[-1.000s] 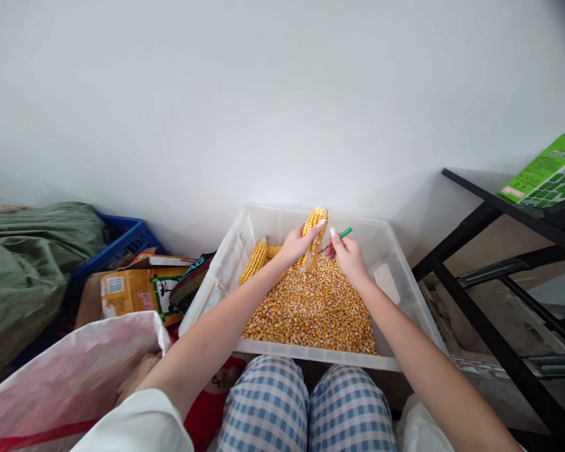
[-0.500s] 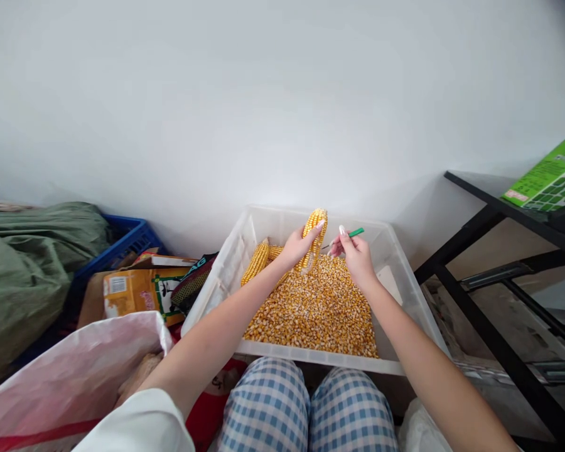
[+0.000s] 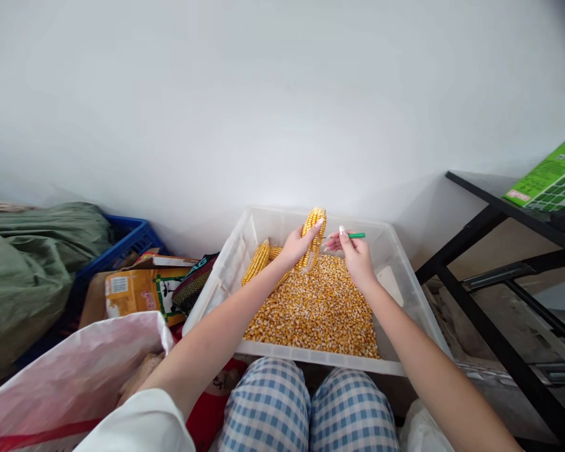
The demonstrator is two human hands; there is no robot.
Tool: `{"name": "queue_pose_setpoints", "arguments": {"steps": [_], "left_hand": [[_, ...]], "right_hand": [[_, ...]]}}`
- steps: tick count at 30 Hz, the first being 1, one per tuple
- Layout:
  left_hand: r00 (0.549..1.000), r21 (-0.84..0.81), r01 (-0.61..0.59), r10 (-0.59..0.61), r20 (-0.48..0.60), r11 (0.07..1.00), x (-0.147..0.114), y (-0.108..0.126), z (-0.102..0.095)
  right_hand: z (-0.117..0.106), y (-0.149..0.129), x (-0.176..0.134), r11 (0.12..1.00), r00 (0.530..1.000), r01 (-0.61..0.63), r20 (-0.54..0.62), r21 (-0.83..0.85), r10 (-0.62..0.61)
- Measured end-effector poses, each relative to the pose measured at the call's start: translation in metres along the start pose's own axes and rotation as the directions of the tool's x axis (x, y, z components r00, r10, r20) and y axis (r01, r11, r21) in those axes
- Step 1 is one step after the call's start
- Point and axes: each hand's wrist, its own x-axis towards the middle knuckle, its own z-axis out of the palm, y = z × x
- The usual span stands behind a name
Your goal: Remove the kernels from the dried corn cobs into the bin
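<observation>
My left hand (image 3: 297, 245) is wrapped round a corn cob (image 3: 313, 235), held upright with a slight tilt above the bin. Part of the cob's right side is stripped of kernels. Between the fingers of my right hand (image 3: 354, 251) is a thin tool with a green handle (image 3: 357, 235). Its slim metal shaft points left at the cob; whether the tip touches is too small to tell. Below both hands, loose corn kernels (image 3: 311, 314) cover much of the translucent plastic bin (image 3: 311, 358). Whole cobs (image 3: 257, 262) lie at the bin's left, partly hidden by my left forearm.
A white sack (image 3: 75, 370) stands at the left, near a yellow package (image 3: 132, 294) and a blue crate (image 3: 136, 238) under green cloth (image 3: 32, 263). To the right is a black metal frame (image 3: 489, 320) with a green box (image 3: 546, 179) on top. A white wall rises behind the bin.
The green-handled tool has turned from a slant to nearly level, its handle end lower. My right fingers have shifted slightly toward the cob. The left hand and cob have barely moved.
</observation>
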Motion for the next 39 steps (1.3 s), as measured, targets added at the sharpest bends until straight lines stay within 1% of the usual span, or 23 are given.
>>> {"name": "queue_pose_setpoints", "arguments": {"steps": [3, 5, 9, 10, 11, 14, 16, 18, 21, 24, 27, 31, 36, 39], "left_hand": [[1.000, -0.011, -0.020, 0.020, 0.001, 1.000, -0.001, 0.001, 0.001], [1.000, -0.007, -0.009, 0.009, -0.002, 1.000, -0.001, 0.000, 0.001], [1.000, -0.021, 0.025, -0.025, -0.015, 0.999, 0.001, -0.003, 0.001], [1.000, -0.028, 0.027, -0.027, -0.014, 0.999, 0.001, -0.004, 0.001], [1.000, -0.033, 0.024, -0.024, -0.009, 0.999, 0.002, -0.005, 0.001], [1.000, -0.028, 0.014, -0.013, 0.012, 1.000, 0.003, -0.006, 0.001], [1.000, -0.019, 0.015, -0.015, 0.019, 1.000, 0.003, -0.007, 0.001], [1.000, -0.019, 0.018, -0.017, 0.009, 1.000, 0.003, -0.007, 0.000], [0.999, -0.045, 0.036, -0.036, 0.003, 0.998, 0.002, -0.005, 0.000], [0.996, -0.121, 0.080, -0.073, 0.059, 0.989, 0.000, -0.003, 0.000], [0.985, -0.206, 0.132, -0.106, 0.136, 0.970, -0.002, -0.001, 0.001], [0.967, -0.272, 0.200, -0.144, 0.212, 0.941, -0.005, 0.002, 0.003], [0.967, -0.287, 0.198, -0.138, 0.216, 0.937, -0.006, 0.002, 0.003], [0.978, -0.252, 0.153, -0.110, 0.177, 0.956, -0.006, 0.002, 0.003]], "right_hand": [[0.001, 0.001, -0.001, 0.999, 0.996, -0.042, 0.077, -0.001, 0.042], [0.001, 0.001, -0.002, 0.998, 0.994, -0.058, 0.091, -0.019, 0.060], [0.000, -0.001, -0.001, 1.000, 1.000, -0.012, -0.022, -0.019, 0.012], [0.000, -0.001, -0.001, 1.000, 1.000, -0.005, -0.031, -0.011, 0.004], [0.000, -0.001, 0.000, 1.000, 1.000, -0.007, -0.020, -0.002, 0.007], [0.001, 0.001, -0.001, 0.998, 0.994, -0.064, 0.090, -0.009, 0.064], [0.001, 0.003, -0.002, 0.995, 0.986, -0.095, 0.132, -0.030, 0.099], [0.000, 0.003, -0.002, 0.996, 0.990, -0.088, 0.107, -0.033, 0.091], [-0.001, 0.001, -0.001, 1.000, 1.000, -0.016, -0.016, 0.010, 0.017], [0.000, -0.003, 0.001, 0.997, 0.993, 0.066, -0.101, 0.038, -0.062], [0.001, -0.006, 0.001, 0.995, 0.991, 0.102, -0.091, 0.007, -0.101], [0.002, -0.007, 0.000, 0.994, 0.991, 0.104, -0.078, -0.045, -0.107], [0.002, -0.006, 0.000, 0.990, 0.990, 0.113, -0.071, -0.087, -0.119], [0.001, -0.008, 0.000, 0.985, 0.986, 0.139, -0.077, -0.103, -0.148]]}}
